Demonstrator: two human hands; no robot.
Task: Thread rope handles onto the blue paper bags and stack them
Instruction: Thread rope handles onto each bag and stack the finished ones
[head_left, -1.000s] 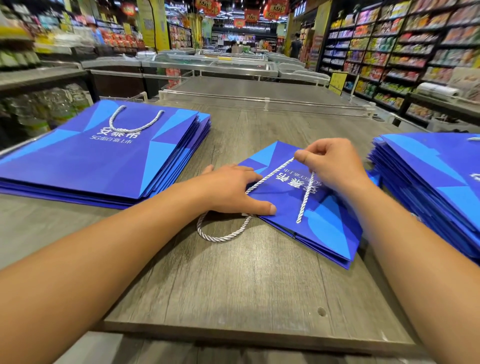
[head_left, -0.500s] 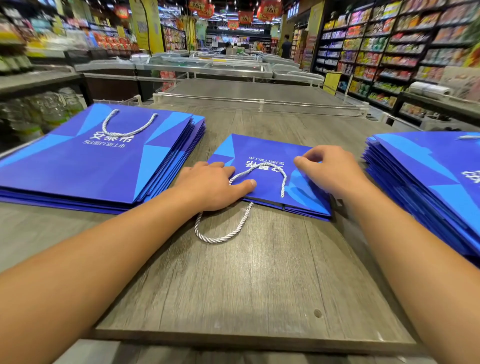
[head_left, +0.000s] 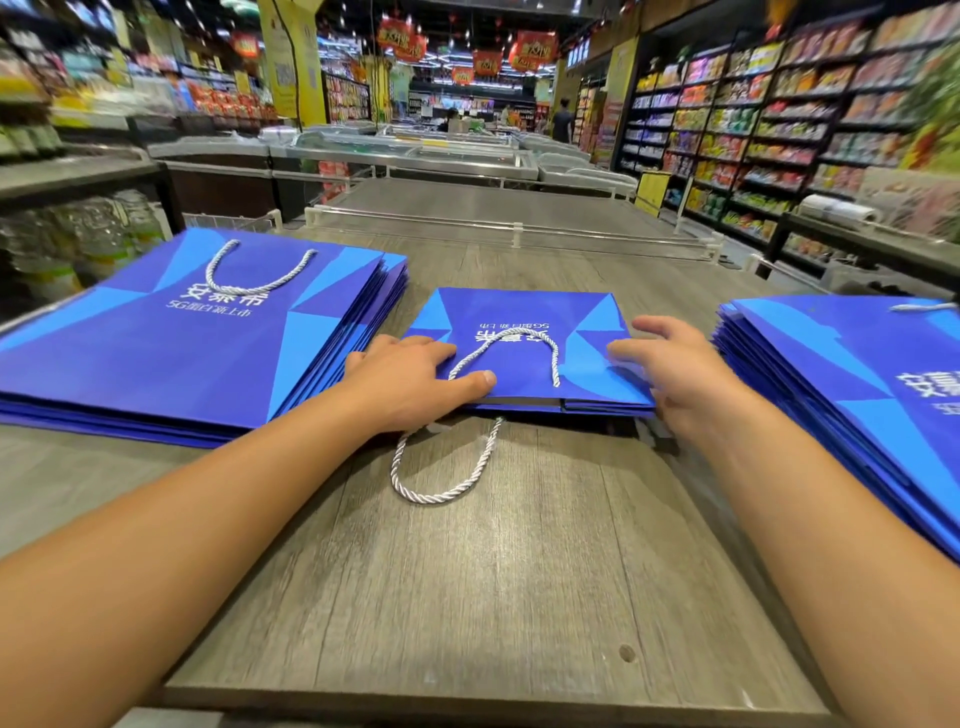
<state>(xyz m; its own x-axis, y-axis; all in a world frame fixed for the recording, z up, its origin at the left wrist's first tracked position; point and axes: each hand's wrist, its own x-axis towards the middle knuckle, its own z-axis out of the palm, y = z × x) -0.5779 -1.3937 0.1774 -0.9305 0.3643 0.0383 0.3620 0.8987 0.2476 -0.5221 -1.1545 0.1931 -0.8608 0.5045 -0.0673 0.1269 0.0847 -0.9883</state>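
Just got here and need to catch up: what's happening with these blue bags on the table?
A person is fitting rope handles to blue paper bags at a wooden table. The middle bag lies flat with one white rope handle on top and another trailing toward the person. The left hand presses on its near left corner; the right hand hovers, blurred, at its right edge. A bag stack lies to the left, another to the right.
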